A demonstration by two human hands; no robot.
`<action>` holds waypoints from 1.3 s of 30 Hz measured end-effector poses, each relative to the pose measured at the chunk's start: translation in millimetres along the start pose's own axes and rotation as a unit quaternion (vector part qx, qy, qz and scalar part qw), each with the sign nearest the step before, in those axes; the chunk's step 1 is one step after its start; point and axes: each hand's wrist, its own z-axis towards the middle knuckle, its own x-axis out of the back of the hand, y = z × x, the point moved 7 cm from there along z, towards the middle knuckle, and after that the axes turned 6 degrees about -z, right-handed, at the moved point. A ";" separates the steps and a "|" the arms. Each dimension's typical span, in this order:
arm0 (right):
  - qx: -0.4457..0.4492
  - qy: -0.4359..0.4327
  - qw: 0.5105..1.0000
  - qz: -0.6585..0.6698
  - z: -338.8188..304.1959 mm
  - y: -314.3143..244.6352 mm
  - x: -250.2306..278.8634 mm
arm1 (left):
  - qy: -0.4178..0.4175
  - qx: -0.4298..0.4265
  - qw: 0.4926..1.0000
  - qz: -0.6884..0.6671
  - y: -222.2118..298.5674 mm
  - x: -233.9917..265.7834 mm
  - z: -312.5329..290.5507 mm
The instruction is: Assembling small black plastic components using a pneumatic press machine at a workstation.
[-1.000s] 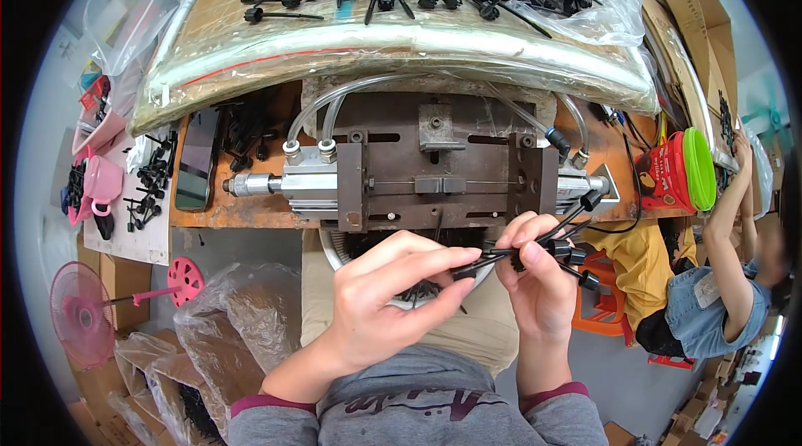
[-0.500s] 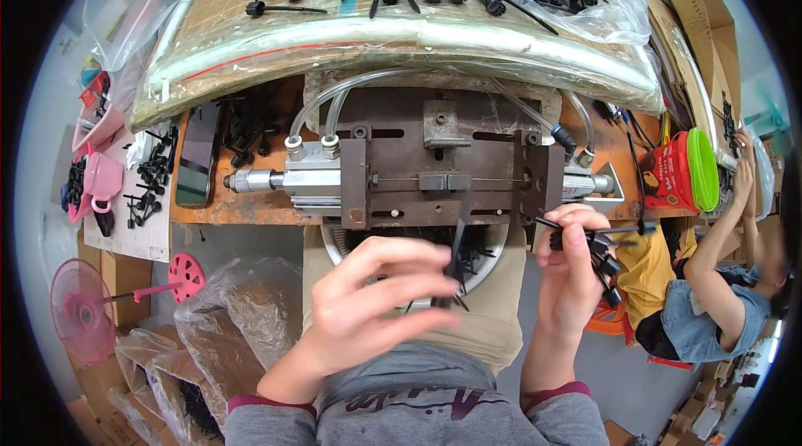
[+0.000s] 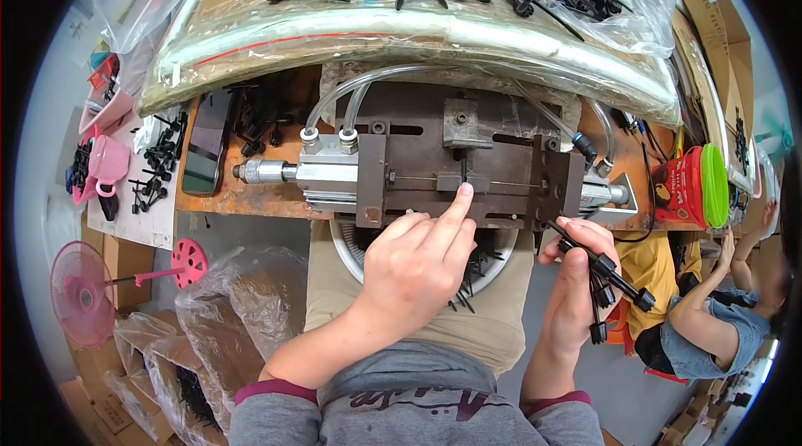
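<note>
My left hand [image 3: 422, 254] reaches to the metal fixture, its index finger stretched out over the small central block [image 3: 449, 183]. A thin black plastic stem [image 3: 464, 167] shows just past that fingertip, at the block; the hand appears closed on the rest of this piece, though the thumb is hidden. To the right, my right hand [image 3: 576, 287] is closed around several black plastic stems with knobbed heads [image 3: 603, 266]. They fan out past the fingers. A white-rimmed round container [image 3: 347, 255] with similar black pieces sits on my lap, partly covered by my left hand.
Metal cylinders [image 3: 330, 181] with clear hoses flank the brown fixture plate [image 3: 418, 124]. Behind stands a plastic-wrapped board [image 3: 401, 37] heaped with black stems. A phone [image 3: 206, 145] lies left, a red tub with green rim [image 3: 689, 187] right. Another person [image 3: 710, 312] sits at far right.
My left hand has moved forward with a black piece from above my lap to the fixture's central block. My right hand keeps its bunch of stems, now turned slightly.
</note>
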 end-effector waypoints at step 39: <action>0.341 -0.019 0.872 -0.352 -9.2 -22.2 -46.9 | -0.087 0.150 0.819 -0.547 3.7 20.9 -20.2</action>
